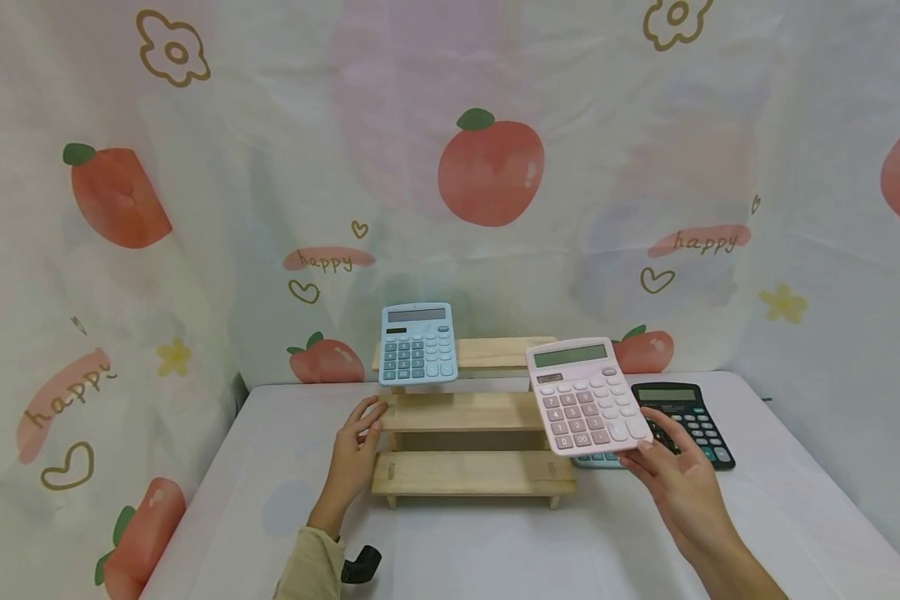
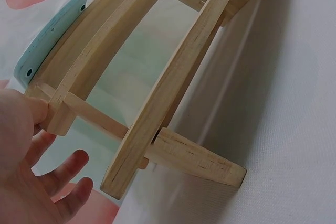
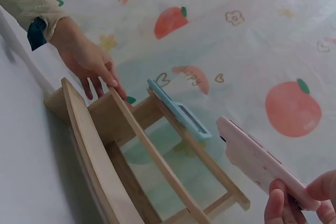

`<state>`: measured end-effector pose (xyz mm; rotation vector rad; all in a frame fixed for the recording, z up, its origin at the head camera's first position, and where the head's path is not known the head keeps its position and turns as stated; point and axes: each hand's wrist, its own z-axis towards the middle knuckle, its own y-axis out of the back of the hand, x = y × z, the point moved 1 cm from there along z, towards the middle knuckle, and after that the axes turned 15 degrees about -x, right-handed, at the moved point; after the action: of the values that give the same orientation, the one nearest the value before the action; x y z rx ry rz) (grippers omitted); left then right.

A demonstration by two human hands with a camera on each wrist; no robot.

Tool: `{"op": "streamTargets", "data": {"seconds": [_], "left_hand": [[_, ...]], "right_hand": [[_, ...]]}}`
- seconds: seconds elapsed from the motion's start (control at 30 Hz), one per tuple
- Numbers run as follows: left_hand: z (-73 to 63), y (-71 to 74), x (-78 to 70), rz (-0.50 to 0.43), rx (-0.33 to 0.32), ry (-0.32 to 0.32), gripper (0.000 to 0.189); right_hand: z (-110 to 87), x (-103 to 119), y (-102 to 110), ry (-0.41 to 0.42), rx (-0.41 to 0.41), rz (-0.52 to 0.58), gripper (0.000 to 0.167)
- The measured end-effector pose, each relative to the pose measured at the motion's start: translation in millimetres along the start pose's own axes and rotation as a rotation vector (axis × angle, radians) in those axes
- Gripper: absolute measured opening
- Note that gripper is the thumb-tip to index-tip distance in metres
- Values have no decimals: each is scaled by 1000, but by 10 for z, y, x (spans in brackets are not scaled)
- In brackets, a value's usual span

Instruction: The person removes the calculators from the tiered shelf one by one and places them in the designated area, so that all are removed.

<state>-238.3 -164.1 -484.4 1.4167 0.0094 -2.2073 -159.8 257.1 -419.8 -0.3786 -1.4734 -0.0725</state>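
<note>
Head view: we see the right hand point(image 1: 678, 490), fingers pinching the pink calculator point(image 1: 583, 400) near one lower corner, raised beside the wooden stand point(image 1: 468, 473) that the left hand point(image 1: 352, 460) pinches, and such an off-centre grip could let the calculator swivel and drop.

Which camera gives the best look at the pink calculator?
The head view: the pink calculator, in the right hand, faces that camera, so its screen and keys show. The right wrist view shows mainly its edge and back; the left wrist view doesn't show it.
</note>
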Motion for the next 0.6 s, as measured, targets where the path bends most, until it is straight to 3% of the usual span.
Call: {"op": "streamTargets", "data": {"seconds": [0.17,0.37,0.6], "left_hand": [[-4,2,7,-22,-6,-12,36],[4,2,22,-12,-2,-14,36],[-1,-13,36,0,-11,-16,35]], "right_hand": [[-48,-45,89,-20,-23,-25,46],[-97,-86,215,-106,-58,-103,52],[-129,-171,384,-135,-57,-74,46]]}}
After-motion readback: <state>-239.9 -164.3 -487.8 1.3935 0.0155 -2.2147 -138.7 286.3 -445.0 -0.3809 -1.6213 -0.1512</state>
